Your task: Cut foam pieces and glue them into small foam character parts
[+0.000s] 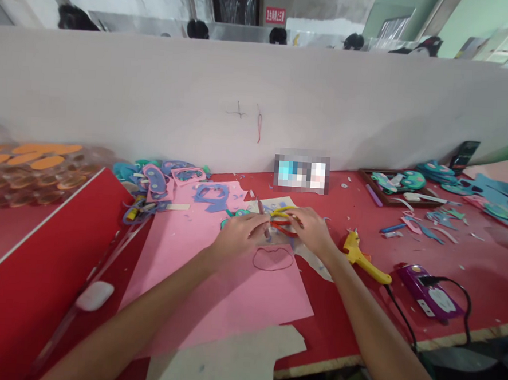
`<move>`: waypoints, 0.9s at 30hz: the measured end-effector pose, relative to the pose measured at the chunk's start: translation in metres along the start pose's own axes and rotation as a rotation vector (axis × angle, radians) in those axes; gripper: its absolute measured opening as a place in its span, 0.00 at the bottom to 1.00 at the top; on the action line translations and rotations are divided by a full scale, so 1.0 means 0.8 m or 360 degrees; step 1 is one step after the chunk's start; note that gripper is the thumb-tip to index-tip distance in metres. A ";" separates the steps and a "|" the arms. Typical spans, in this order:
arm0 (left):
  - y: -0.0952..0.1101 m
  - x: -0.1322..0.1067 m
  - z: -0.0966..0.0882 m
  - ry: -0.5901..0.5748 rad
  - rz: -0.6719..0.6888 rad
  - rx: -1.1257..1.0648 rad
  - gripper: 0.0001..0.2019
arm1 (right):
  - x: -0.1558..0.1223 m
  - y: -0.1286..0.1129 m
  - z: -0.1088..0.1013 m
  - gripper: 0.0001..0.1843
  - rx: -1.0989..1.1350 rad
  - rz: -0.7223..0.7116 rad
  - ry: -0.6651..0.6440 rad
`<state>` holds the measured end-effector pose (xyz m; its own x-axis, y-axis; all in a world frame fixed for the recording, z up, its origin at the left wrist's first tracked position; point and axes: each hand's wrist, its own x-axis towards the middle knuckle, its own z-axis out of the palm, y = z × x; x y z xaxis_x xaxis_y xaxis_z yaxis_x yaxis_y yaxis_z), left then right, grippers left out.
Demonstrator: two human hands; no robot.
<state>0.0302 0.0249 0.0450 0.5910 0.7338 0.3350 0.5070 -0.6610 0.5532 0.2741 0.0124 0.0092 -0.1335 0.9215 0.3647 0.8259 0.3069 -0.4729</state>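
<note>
My left hand [239, 234] is over the pink foam sheet [230, 292], its fingers curled together. A slim brownish stick [261, 207] stands at its fingertips; whether it is held is unclear. Across from it, my right hand [311, 227] bends its fingers around a tool with yellow and red handles [283, 223], perhaps scissors or pliers, whose working end is hidden. Just below both hands, a dark rounded outline [273, 259] is drawn on the pink sheet. Teal cut pieces [230, 217] lie beside my left hand.
A yellow glue gun [364, 257] and a purple power box [430, 293] with cords lie at right. Behind them is a brown tray [397, 199] with teal pieces. A red board [52, 246] leans at left, near orange-topped cups [36, 165]. A white partition [156, 92] stands behind.
</note>
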 end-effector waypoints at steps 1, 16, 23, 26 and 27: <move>0.007 0.004 -0.010 -0.0082 -0.0021 0.0069 0.19 | 0.000 0.005 -0.001 0.16 -0.0069 -0.0034 -0.0060; 0.009 -0.011 -0.094 -0.0792 -0.0106 0.0928 0.15 | -0.003 0.006 -0.007 0.30 -0.0357 -0.0059 -0.0237; 0.017 -0.005 -0.103 -0.0987 -0.0270 0.1278 0.18 | -0.002 0.014 -0.004 0.34 -0.0551 -0.0055 -0.0232; 0.020 -0.008 -0.096 -0.1042 -0.0251 0.1264 0.20 | -0.001 0.010 -0.005 0.29 -0.0635 -0.0067 -0.0197; 0.022 -0.009 -0.094 -0.1042 -0.0243 0.1225 0.20 | -0.001 0.009 -0.005 0.26 -0.0655 -0.0068 -0.0190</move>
<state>-0.0120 0.0198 0.1100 0.5961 0.7412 -0.3085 0.7348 -0.6586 -0.1625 0.2826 0.0129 0.0089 -0.2146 0.9385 0.2704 0.9648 0.2469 -0.0911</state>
